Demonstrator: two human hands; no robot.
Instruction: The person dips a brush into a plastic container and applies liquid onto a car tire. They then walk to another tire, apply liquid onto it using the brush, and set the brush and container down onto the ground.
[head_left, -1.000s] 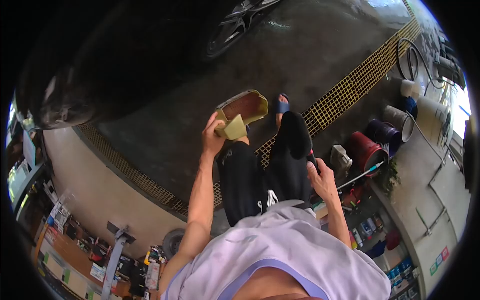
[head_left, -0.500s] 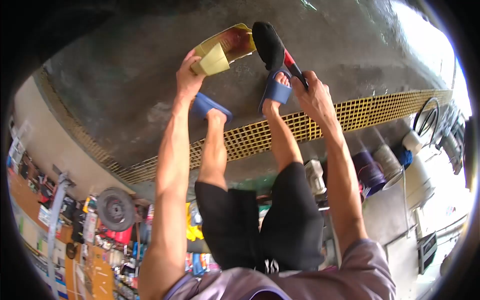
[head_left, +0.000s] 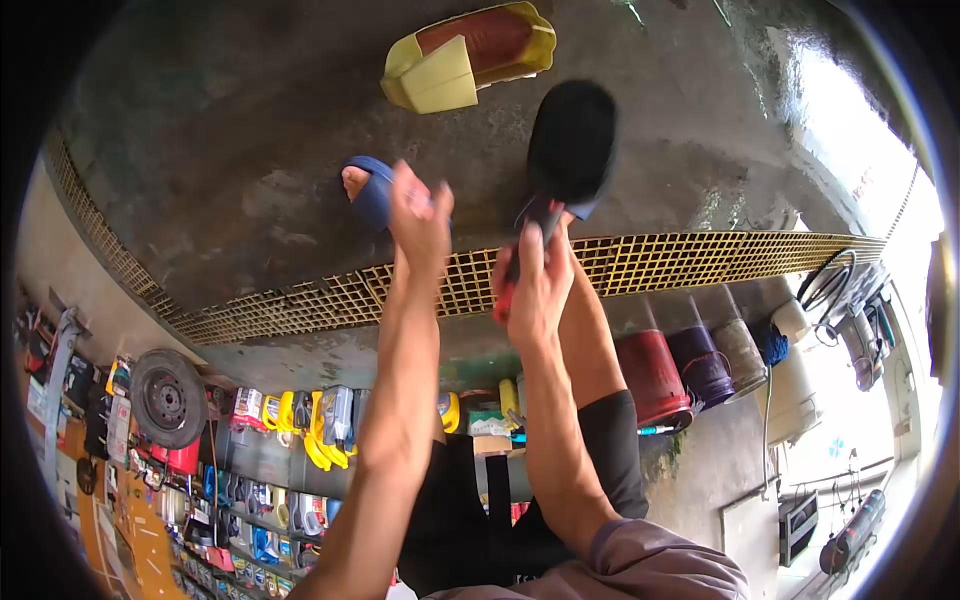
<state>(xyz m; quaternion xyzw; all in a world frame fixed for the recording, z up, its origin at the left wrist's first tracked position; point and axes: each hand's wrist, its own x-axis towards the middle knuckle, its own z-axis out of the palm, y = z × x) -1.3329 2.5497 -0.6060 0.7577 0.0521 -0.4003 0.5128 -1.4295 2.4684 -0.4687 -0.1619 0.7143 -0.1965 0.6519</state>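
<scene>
Gone from left hand (head_left: 420, 220) since half a second ago: yellow container (head_left: 437, 82), now out ahead on dark floor (head_left: 250, 130), apparently resting there, apart from the fingers. Closer to left hand than before, and drawn back in view: right hand (head_left: 540, 275) with padded tool (head_left: 572, 140).

Left grip: blurred, loosely spread, seemingly nothing in it; near or over left slipper (head_left: 372, 195), exact height not readable. Right grip: closed round black-and-red handle (head_left: 547, 212), padded head pointing away from the body, slightly to the right.

Key relation: container beyond left grip, nearly straight ahead; ahead and to the left of right grip. Long axis crosswise, left to right, right end a little farther out. Open side showing reddish-brown inside. Of the two hands, left nearer. Padded head, though, just beside container's right end in view; cannot tell its height above floor.

Between feet and body in view: yellow grating (head_left: 660, 262), roughly crosswise too. Nearer side of it, off right: red bucket (head_left: 652, 372) beside purple bucket (head_left: 700, 365).
</scene>
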